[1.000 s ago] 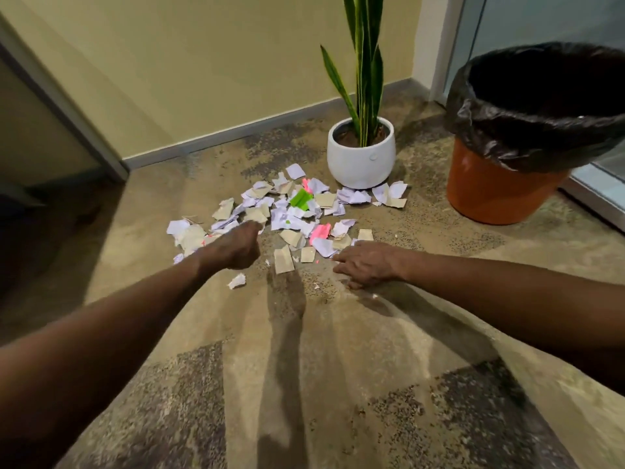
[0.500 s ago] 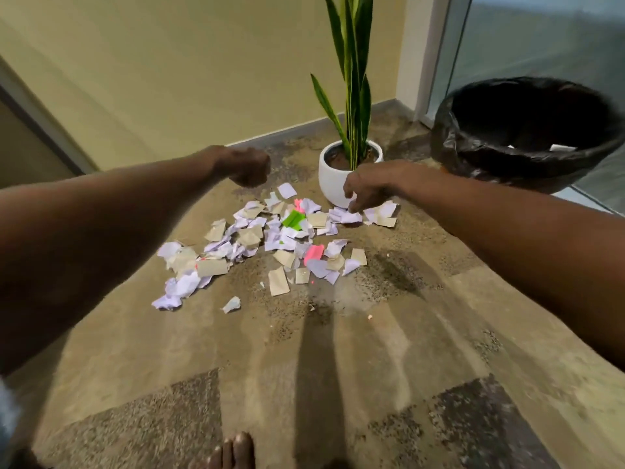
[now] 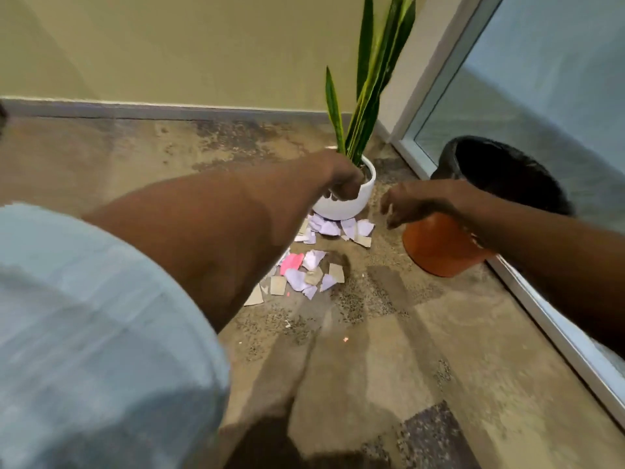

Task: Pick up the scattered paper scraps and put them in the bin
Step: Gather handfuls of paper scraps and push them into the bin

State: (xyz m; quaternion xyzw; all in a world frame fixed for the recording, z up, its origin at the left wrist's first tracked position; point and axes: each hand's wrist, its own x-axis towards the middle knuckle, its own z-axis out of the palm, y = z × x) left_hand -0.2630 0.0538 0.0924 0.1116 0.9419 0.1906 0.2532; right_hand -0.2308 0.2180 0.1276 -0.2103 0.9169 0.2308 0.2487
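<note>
Brown patchy floor (image 3: 389, 350) meets a yellow wall (image 3: 169, 45), with paper scraps (image 3: 306, 270) lying by a white plant pot (image 3: 351, 201). Near the orange bin (image 3: 439, 248), left hand (image 3: 341, 184) is curled tight, contents hidden. Right hand (image 3: 409, 204) hangs loose, fingers down, holding nothing I can see.

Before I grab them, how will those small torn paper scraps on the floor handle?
The torn paper scraps look thin and flat, so probably very light and floppy. They overlap loosely on the speckled floor, so a push would likely scatter them; flat ones may resist pinching.
</note>
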